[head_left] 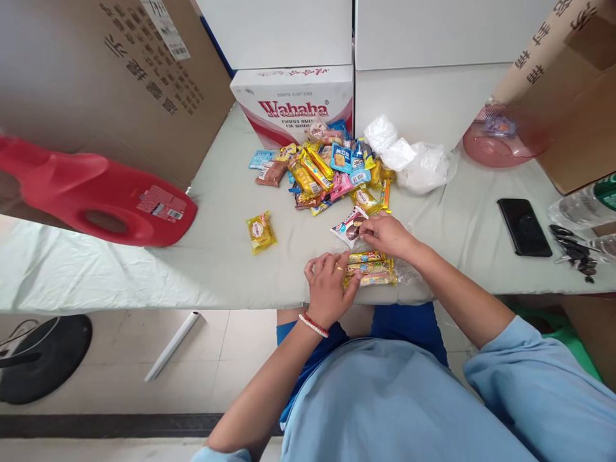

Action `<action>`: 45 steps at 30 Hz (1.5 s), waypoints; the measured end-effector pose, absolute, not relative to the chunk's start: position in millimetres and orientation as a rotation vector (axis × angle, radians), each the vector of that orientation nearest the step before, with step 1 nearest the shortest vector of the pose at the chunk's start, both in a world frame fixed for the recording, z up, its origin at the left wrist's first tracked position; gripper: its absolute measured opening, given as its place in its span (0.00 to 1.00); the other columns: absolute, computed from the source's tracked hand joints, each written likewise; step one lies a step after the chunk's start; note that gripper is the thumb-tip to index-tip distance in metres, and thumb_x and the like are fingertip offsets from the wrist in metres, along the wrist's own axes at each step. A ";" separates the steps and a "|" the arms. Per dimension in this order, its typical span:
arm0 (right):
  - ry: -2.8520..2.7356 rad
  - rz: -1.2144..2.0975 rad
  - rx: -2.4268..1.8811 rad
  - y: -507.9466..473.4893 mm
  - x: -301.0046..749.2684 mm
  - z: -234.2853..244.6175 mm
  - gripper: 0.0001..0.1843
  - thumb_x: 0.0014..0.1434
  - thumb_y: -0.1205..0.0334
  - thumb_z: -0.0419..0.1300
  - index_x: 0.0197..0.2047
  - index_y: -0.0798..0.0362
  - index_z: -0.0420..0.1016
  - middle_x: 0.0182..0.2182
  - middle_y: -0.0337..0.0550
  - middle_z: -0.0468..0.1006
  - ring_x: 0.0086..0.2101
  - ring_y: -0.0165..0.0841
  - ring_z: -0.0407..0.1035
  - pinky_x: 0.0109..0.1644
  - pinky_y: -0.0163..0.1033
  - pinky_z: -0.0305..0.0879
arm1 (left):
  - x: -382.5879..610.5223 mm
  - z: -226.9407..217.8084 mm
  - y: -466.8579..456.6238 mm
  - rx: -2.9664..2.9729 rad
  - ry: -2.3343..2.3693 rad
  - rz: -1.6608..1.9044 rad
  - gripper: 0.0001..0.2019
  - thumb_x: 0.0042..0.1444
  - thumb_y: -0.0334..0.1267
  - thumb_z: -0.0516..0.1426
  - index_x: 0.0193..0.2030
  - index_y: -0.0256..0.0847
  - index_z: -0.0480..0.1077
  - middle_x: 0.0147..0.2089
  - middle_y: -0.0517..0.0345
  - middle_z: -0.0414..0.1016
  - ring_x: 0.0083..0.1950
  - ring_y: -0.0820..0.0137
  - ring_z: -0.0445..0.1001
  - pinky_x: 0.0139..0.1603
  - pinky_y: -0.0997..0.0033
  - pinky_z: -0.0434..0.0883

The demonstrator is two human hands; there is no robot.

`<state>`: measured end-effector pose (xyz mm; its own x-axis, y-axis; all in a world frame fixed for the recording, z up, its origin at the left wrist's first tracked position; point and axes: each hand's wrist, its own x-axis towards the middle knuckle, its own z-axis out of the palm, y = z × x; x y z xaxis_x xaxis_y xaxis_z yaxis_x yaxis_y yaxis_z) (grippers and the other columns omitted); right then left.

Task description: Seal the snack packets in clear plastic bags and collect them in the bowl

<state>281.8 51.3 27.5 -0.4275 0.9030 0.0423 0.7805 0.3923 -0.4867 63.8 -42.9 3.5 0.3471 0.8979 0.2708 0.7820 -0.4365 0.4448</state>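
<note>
Near the table's front edge, two bare hands work side by side above the lap of a person in a light-blue short-sleeved shirt. The left hand (330,289), with a white-and-red beaded bracelet at the wrist, reaches up from the near left, palm down; its bent fingers and thumb stand apart over the left ends of the yellow stick-shaped snack packets (368,265), which lie in a row just before the person. From the right comes the right hand (387,234), forearm slanting far and left, its fingers pinched on the right end of a white, red and brown snack packet (349,226).

Pale, wrinkled sheeting covers the table (221,256). Beyond the hands sits a heap of colourful wrapped snacks (320,170), with crumpled white plastic bags (426,168) to its right and a white-and-red cardboard box (298,102) behind. One square yellow snack packet (261,232) lies apart on the left; farther left is a red plastic jug (110,196). At the right lies a black phone (524,227). Pale tiles cover the floor (202,359) below.
</note>
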 end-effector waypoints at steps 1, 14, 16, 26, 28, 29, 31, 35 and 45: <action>-2.343 0.559 -1.445 50.4 282.0 26.8 0.09 0.66 0.64 0.60 0.41 0.54 0.83 0.40 0.49 0.81 0.41 0.40 0.69 0.53 0.45 0.59 | 61.9 1.1 -39.2 2.328 1.590 0.705 0.19 0.66 0.48 0.60 0.60 0.43 0.76 0.53 0.44 0.78 0.59 0.50 0.69 0.63 0.44 0.58; -2.449 0.574 -1.138 21.4 273.9 43.2 0.11 0.71 0.64 0.52 0.43 0.52 0.76 0.40 0.48 0.77 0.40 0.37 0.70 0.43 0.38 0.61 | 60.2 -28.8 4.1 1.742 1.792 1.003 0.24 0.53 0.40 0.67 0.55 0.39 0.69 0.55 0.48 0.72 0.46 0.62 0.75 0.52 0.57 0.72; -2.526 0.572 -1.052 8.3 270.5 39.0 0.13 0.73 0.64 0.51 0.43 0.52 0.76 0.38 0.47 0.76 0.38 0.36 0.68 0.41 0.38 0.60 | 59.2 -28.8 8.4 1.692 1.775 0.941 0.28 0.52 0.40 0.67 0.59 0.39 0.68 0.52 0.49 0.75 0.43 0.63 0.76 0.50 0.59 0.73; -2.585 0.554 -1.174 -46.4 253.9 4.8 0.20 0.72 0.68 0.51 0.62 0.50 0.76 0.41 0.48 0.77 0.39 0.38 0.68 0.44 0.40 0.63 | 16.9 -8.6 12.6 1.419 1.506 0.847 0.06 0.51 0.39 0.61 0.34 0.41 0.77 0.32 0.59 0.81 0.32 0.69 0.76 0.37 0.69 0.72; -2.547 0.550 -1.191 -50.5 250.7 4.1 0.19 0.72 0.67 0.52 0.61 0.49 0.77 0.42 0.49 0.77 0.41 0.39 0.68 0.45 0.41 0.65 | 16.8 2.1 4.9 1.325 1.494 0.882 0.07 0.53 0.41 0.61 0.34 0.41 0.76 0.30 0.60 0.79 0.30 0.70 0.75 0.36 0.70 0.72; -2.530 0.550 -1.198 -52.4 248.7 3.7 0.19 0.72 0.67 0.53 0.61 0.49 0.77 0.42 0.50 0.77 0.42 0.40 0.67 0.46 0.42 0.65 | 20.4 7.9 -0.5 1.307 1.481 0.906 0.07 0.55 0.42 0.61 0.35 0.41 0.76 0.30 0.61 0.79 0.30 0.70 0.75 0.36 0.69 0.72; -2.495 0.556 -1.215 -56.4 245.0 2.6 0.20 0.71 0.67 0.54 0.62 0.49 0.76 0.43 0.51 0.78 0.43 0.42 0.67 0.46 0.44 0.66 | 34.1 18.0 -13.6 1.386 1.421 0.942 0.08 0.59 0.43 0.61 0.37 0.42 0.76 0.32 0.60 0.79 0.31 0.69 0.77 0.37 0.68 0.74; -2.390 0.611 -1.175 -65.4 249.1 5.6 0.18 0.70 0.69 0.54 0.57 0.50 0.79 0.48 0.53 0.78 0.47 0.43 0.68 0.51 0.50 0.69 | 68.6 21.7 -40.2 1.816 1.208 0.843 0.10 0.67 0.38 0.55 0.46 0.43 0.79 0.45 0.52 0.81 0.46 0.64 0.79 0.49 0.63 0.77; -1.739 0.548 -1.808 -85.3 319.4 9.5 0.18 0.69 0.48 0.59 0.52 0.51 0.78 0.45 0.53 0.79 0.45 0.45 0.72 0.48 0.50 0.72 | 87.2 -3.6 -76.6 2.564 1.376 0.487 0.18 0.72 0.40 0.52 0.65 0.42 0.70 0.62 0.45 0.75 0.59 0.53 0.72 0.54 0.51 0.70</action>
<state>319.4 -85.3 9.5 0.0727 0.9932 0.0915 0.7613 0.0040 -0.6484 87.2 -76.6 -3.6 0.5147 0.8346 0.1961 0.7720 -0.5507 0.3174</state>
